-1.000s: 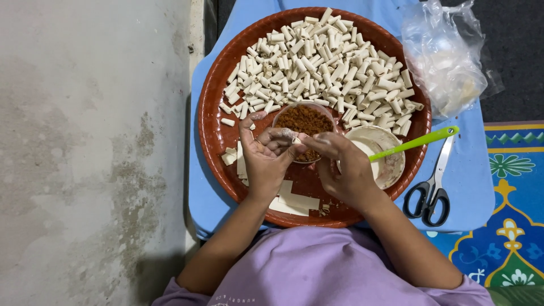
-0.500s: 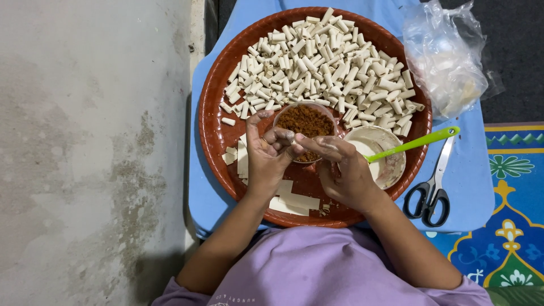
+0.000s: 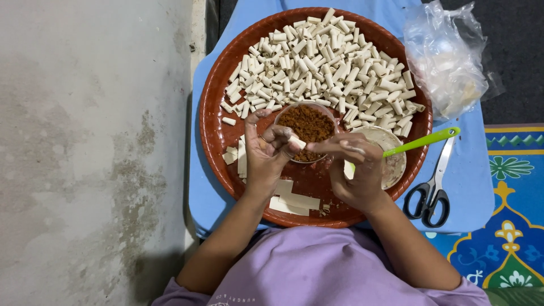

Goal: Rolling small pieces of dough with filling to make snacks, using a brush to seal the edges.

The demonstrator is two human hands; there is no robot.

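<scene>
The fingers point(image 3: 286, 139) of the left hand point(image 3: 266, 156) are curled shut around a small pale roll of dough point(image 3: 297, 142), pinching it just above the near rim of a clear cup point(image 3: 283, 113). The cup holds a brown crumbly filling point(image 3: 307, 123) and stands near the middle of a round reddish-brown tray point(image 3: 218, 141). The right hand point(image 3: 357, 170) meets the left at that same roll: its fingers are closed too, thumb and forefinger pressed on the roll's right end, so both hands grip the 1 piece between them.

Just right of the right hand sits a shallow pale bowl point(image 3: 394, 164), with a lime-green handle point(image 3: 422, 141) sticking out of it toward the upper right. The far half of the tray is heaped with many finished pale rolls point(image 3: 323, 62), lying in a loose pile. On the near part of the tray, between the wrists, lie flat pale dough strips point(image 3: 294, 201); a few more strips lie left of the left hand.

The tray rests on a blue surface point(image 3: 470, 181). On that surface, right of the tray, lie black-handled scissors point(image 3: 433, 190), blades pointing away from the person, and farther back a crumpled clear plastic bag point(image 3: 447, 59). The person wears a lilac top point(image 3: 317, 266). Left of the blue surface is bare grey concrete floor point(image 3: 85, 153); at lower right, a patterned blue mat point(image 3: 510, 238).
</scene>
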